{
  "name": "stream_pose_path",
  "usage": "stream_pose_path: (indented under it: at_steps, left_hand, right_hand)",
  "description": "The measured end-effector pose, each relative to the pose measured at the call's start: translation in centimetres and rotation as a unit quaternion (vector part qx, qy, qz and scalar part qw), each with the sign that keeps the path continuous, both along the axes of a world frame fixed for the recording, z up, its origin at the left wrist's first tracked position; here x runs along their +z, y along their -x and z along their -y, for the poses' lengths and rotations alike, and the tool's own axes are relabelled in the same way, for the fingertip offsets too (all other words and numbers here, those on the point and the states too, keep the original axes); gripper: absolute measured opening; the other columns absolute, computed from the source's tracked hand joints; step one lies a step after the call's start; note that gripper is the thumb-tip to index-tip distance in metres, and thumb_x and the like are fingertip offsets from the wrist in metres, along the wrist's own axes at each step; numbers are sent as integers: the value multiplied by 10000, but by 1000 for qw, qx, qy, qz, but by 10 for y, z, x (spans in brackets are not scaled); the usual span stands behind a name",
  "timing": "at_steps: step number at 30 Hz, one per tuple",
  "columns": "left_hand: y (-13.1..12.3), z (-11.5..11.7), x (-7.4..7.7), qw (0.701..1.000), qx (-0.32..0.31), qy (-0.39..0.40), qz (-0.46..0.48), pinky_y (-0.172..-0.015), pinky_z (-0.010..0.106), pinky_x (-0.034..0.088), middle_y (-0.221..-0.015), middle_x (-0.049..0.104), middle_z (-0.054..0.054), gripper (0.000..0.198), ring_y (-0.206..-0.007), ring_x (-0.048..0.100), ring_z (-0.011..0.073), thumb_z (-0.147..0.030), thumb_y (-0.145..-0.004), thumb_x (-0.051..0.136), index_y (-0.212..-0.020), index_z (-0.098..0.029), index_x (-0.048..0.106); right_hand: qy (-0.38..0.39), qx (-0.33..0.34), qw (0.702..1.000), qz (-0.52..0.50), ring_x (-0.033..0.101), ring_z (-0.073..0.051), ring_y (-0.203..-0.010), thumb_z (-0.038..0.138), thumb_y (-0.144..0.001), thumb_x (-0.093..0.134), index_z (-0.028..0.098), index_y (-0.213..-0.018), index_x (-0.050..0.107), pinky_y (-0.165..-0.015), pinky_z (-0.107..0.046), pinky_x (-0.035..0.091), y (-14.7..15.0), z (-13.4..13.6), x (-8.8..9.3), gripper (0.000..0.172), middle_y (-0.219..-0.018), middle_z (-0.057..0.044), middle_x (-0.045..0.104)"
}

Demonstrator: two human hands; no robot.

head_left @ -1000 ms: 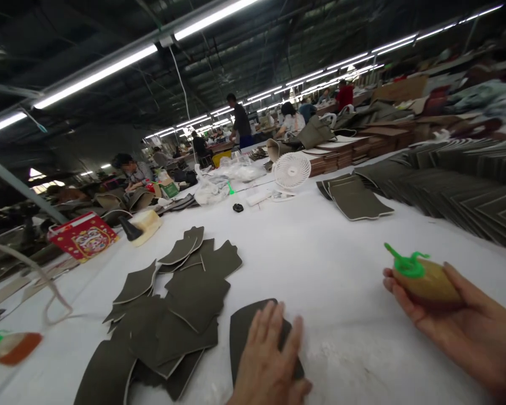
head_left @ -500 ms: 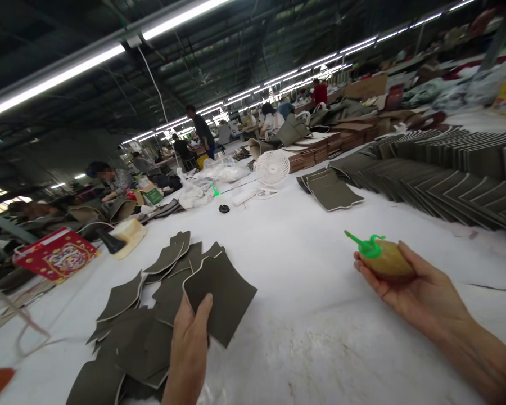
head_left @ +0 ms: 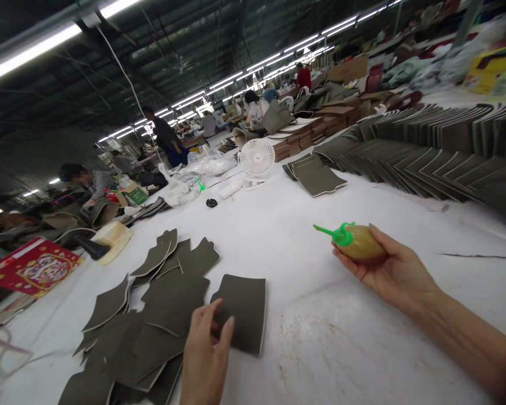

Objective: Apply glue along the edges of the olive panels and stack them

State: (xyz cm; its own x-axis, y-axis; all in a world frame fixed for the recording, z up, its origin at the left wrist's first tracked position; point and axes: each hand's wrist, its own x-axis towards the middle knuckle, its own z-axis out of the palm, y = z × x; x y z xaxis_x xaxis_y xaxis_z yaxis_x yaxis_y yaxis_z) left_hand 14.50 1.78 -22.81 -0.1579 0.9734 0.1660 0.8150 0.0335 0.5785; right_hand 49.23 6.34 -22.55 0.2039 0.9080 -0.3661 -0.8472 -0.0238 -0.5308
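My right hand (head_left: pixel 388 270) is wrapped around a squeeze bottle (head_left: pixel 365 244) of yellowish-brown liquid, with a green nozzle cap (head_left: pixel 341 233) pointing left. The bottle is tilted onto its side above the white table. My left hand (head_left: pixel 206 343) has thumb and fingers apart at the left edge of one dark grey-green panel (head_left: pixel 245 312) with a pale edge. This panel looks laid on the table, and the fingertips may still touch it. Left of that hand lies a loose heap of similar panels (head_left: pixel 130 343), overlapping at various angles.
Long rows of fanned panels (head_left: pixel 430 163) stand at the right, beside a few flat panels (head_left: pixel 320 177). A white fan (head_left: pixel 257 157), a black lid (head_left: pixel 211 202) and plastic bags (head_left: pixel 181 188) lie further back. At left are a red box (head_left: pixel 36 264) and a black-handled block (head_left: pixel 113 242). Several people work beyond.
My left hand has let go of the panel, which has turned and now rests on the table. The bottle in my right hand appears further left as the view has shifted.
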Motion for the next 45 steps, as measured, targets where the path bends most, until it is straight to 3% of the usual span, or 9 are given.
stream_pose_path:
  at_steps: [2,5,12,17,22,27,30,37,45]
  left_hand:
    - [-19,-7,3,994,-83,73,-19,-794,368,507,-1134,558,94,511,-888,581,224,-485,-869,472,-1258,-169,568]
    - [-42,-16,4,974,-147,139,-102,-908,388,472,-1214,540,122,505,-1046,578,259,-383,-872,471,-1316,-149,525]
    - [-64,-26,19,931,-141,215,-260,-881,406,477,-1225,526,168,543,-1038,616,306,-283,-846,480,-1357,-101,454]
    - [-84,-35,23,899,-139,219,-353,-769,398,510,-1056,571,142,320,-934,654,315,-241,-782,478,-1062,-126,581]
    - [-80,-41,22,898,-152,188,-367,-765,441,531,-1060,598,168,357,-902,677,334,-166,-786,424,-1073,-96,624]
    - [-54,-49,26,927,-223,175,-246,-945,429,489,-1178,676,125,569,-1081,649,303,-131,-820,383,-1369,-156,533]
    - [-42,-55,25,937,-260,160,-168,-1000,374,468,-1309,645,72,592,-1173,617,256,-135,-824,389,-1400,-202,512]
    - [-36,-62,23,945,-269,150,-108,-980,370,485,-1278,657,19,567,-1142,644,250,-127,-802,406,-1320,-254,597]
    - [-27,-65,23,941,-288,160,-74,-952,347,493,-1256,678,10,569,-1092,666,241,-123,-795,410,-1309,-271,604]
  right_hand:
    - [7,1,1000,3,703,-200,-885,257,-937,555,202,-960,698,-696,-309,666,1,1,2,155,-1095,-37,713]
    - [13,-1,1000,6,705,-197,-876,258,-938,554,208,-934,703,-677,-300,663,1,3,5,158,-1077,-36,722]
    - [23,0,1000,18,705,-186,-823,302,-932,551,227,-894,708,-638,-275,656,0,2,7,178,-1038,-26,732]
    - [8,21,999,44,699,-202,-869,290,-876,620,214,-933,720,-684,-285,651,2,2,1,138,-1072,-41,723]
    - [-70,79,989,101,654,-257,-1040,330,-751,759,219,-1041,707,-763,-314,638,4,8,-5,315,-1151,-56,692]
    - [-131,151,958,207,651,-234,-991,371,-731,793,267,-1146,613,-810,-327,599,15,19,-4,464,-1084,-32,685]
    - [-148,158,906,365,637,-226,-855,458,-788,736,262,-1181,542,-703,-317,561,24,21,1,480,-953,-32,670]
    - [-226,111,704,664,599,-212,-816,486,-853,679,298,-1174,505,-714,-324,493,50,15,27,411,-1001,-10,598]
    - [-298,120,591,740,576,-219,-898,380,-913,623,303,-1185,455,-771,-358,499,80,8,30,329,-1046,-29,549]
